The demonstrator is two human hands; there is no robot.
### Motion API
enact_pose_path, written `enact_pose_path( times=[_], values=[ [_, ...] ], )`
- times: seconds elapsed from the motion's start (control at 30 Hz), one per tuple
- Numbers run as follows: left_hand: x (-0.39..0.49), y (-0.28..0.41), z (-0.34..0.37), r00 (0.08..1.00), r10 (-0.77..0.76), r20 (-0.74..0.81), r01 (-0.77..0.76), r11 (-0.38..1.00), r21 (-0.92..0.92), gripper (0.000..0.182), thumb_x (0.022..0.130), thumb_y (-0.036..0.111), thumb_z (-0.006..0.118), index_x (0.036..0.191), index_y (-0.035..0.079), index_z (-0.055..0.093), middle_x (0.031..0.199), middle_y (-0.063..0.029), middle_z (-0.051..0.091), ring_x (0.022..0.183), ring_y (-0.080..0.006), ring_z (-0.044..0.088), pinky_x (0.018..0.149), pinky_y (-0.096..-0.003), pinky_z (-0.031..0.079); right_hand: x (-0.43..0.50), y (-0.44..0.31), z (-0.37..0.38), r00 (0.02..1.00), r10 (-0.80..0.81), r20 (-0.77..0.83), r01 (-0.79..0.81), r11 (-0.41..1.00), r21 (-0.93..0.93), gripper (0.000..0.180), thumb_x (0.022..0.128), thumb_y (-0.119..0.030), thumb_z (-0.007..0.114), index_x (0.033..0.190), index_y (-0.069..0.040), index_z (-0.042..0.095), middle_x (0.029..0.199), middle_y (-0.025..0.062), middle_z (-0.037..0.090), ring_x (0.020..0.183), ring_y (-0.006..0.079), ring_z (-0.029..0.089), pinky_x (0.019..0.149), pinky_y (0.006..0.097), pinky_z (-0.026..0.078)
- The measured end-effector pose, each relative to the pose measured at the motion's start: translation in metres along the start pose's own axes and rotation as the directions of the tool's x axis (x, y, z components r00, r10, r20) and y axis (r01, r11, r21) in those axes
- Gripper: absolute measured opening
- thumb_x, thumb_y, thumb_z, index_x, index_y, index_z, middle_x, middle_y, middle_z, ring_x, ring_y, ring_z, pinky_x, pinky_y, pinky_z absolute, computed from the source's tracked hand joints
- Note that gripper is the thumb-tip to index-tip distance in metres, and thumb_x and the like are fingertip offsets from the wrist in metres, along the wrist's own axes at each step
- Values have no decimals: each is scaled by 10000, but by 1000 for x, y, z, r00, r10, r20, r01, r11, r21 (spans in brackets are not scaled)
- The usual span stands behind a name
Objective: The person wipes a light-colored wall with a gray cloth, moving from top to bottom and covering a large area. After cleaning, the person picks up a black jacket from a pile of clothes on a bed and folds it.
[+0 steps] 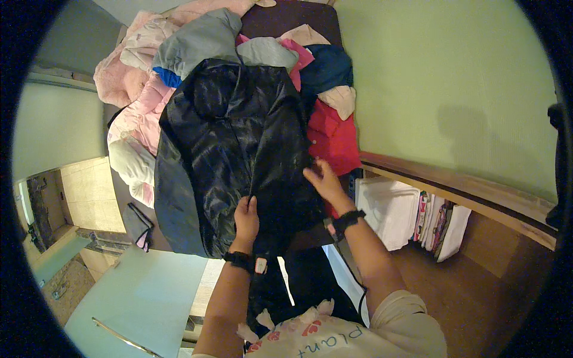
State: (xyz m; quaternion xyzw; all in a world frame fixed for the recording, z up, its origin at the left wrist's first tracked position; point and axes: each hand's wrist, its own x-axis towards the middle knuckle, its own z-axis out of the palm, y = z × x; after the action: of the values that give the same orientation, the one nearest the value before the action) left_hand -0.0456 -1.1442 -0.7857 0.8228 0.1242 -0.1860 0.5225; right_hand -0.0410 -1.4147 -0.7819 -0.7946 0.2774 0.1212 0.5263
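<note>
A shiny black jacket (224, 156) lies spread over a pile of clothes, its collar end away from me. My left hand (246, 219) pinches the jacket's front edge between thumb and fingers, near the lower middle. At the jacket's right side is my right hand (329, 183), fingers apart with nothing held; whether a fingertip touches the cloth I cannot tell. A red garment (333, 138) shows just beyond that hand. Left of the jacket lies a pink padded garment (143, 109).
Grey clothing (201, 40), a navy garment (329, 67) and pink fleece (118, 80) are heaped on the dark surface (291, 15). A small grey cloth item (138, 226) lies at its left edge. Right stand a green wall (425, 80) and a low shelf with a white container (387, 212).
</note>
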Motion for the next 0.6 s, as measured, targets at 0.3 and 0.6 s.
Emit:
enact_pose_path(
  times=[0.3,0.6],
  values=[
    [2,13,14,991,-68,112,63,997,42,253,1017,235,607,1063,-12,636,884,-45,656,811,-140,567,723,-303,463,-60,67,23,977,74,-200,-120,966,-229,432,944,-380,669,1093,24,627,1080,286,660,1026,476,610,856,497,495],
    [-24,17,3,977,27,210,-76,971,229,318,920,206,720,1106,-37,637,903,-185,693,817,-305,679,737,-384,525,-67,69,26,953,152,-264,-207,959,-196,537,983,-410,609,1211,76,609,1225,325,626,1189,473,572,1005,454,465]
  ],
)
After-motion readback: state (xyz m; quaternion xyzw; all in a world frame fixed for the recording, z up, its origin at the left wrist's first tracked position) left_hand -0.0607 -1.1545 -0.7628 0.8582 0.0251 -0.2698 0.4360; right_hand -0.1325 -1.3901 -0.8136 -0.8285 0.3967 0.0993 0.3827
